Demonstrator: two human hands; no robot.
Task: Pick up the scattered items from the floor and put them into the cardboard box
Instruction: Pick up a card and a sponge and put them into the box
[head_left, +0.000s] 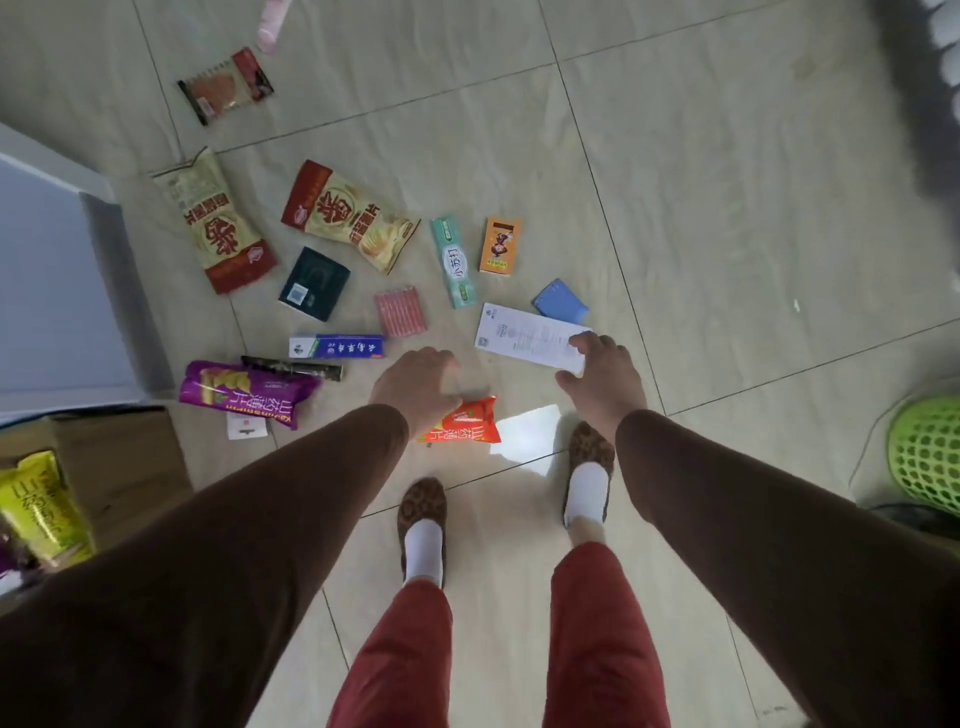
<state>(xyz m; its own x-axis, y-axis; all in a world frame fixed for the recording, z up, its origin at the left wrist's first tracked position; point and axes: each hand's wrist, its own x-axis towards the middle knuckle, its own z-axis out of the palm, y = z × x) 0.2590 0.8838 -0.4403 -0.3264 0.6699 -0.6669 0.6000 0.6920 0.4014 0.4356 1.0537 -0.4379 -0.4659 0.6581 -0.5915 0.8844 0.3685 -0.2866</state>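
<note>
At the far left the cardboard box (122, 457) stands open beside a pale cabinet (57, 291), cut off by the frame edge, and a yellow-green snack bag (44, 512) already lies in it along with something purple that is too cropped to name; so I judge the task only just begun, with most of the items still on the tiled floor (727, 208). Moving right, near the box lie a purple chip bag (244, 392) partly covering a small white tag (247, 426), a dark stick pack (293, 367), a blue-and-white toothpaste box (337, 346), two large beige-and-red chip bags (215, 223) (348, 215), a dark flat packet (314, 283), a clear-fronted red snack pack (226, 85) and, cut off at the top edge, a pink tube-like item (272, 23). In the middle are a pink pack of sticks (401, 310), a green toothpaste box (454, 260) and a small orange box (500, 244). The left hand (415, 389) is curled down over the near end of an orange-red snack bag (465, 423); its fingertips are hidden beneath the hand, so a grip looks likely but I cannot tell. Just beside the bag a white sheet (527, 431) lies in glare. The right hand (600, 374) rests with bent fingers on the corner of a printed white paper (524, 335), thumb spread, seemingly pinching its edge, though the underside contact is hidden. Beyond it lies a blue notebook (561, 301). At the right edge a green mesh basket (927, 457) is cropped, and the dark blurred shape at the upper right cannot be identified.
</note>
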